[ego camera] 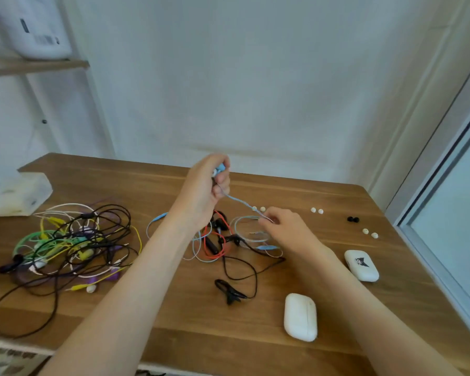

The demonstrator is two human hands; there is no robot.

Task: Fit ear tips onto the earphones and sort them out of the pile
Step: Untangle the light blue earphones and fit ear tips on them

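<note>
My left hand (206, 185) is raised above the wooden table (174, 316), shut on a light blue earphone (219, 169). Its blue cable (239, 203) runs down to my right hand (285, 226), which pinches the cable just above a small heap of blue, red and black earphones (220, 242). A big tangled pile of black, green, yellow, white and purple earphones (71, 245) lies at the left. Loose ear tips lie in pairs: white ones (259, 209) by my right hand, white ones (317, 210) further right, black ones (353, 219), white ones (369, 233).
Two white earbud cases sit at the right front, a plain one (300, 316) and one with a black cartoon print (361, 265). A translucent box (14, 194) stands at the table's back left. A window frame (445, 240) borders the right edge.
</note>
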